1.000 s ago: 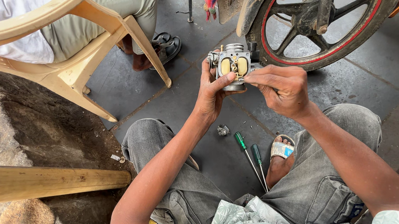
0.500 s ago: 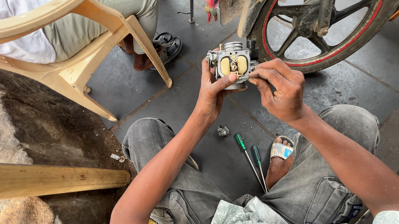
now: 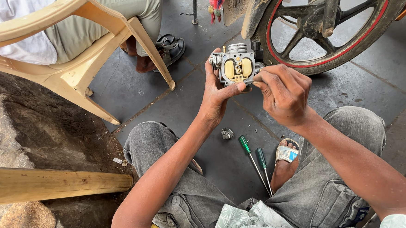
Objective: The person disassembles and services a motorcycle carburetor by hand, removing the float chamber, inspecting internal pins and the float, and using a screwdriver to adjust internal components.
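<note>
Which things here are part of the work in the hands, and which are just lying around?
In hand:
- carburetor, held by the left hand
- right hand, fingertips at its side

Lying about:
- two green-handled screwdrivers on the floor
- small metal part on the floor
- plastic chair
- motorbike wheel
- wooden plank

I hold the small metal carburettor body (image 3: pixel 236 66) between my left hand (image 3: pixel 218 94) and right hand (image 3: pixel 283 93), before the red-rimmed motorcycle wheel (image 3: pixel 347 37). Two green-handled screwdrivers (image 3: pixel 254 155) lie between my knees, what seems a small metal part (image 3: pixel 226 134) just left. The beige plastic chair (image 3: pixel 71 65) stands far left.
</note>
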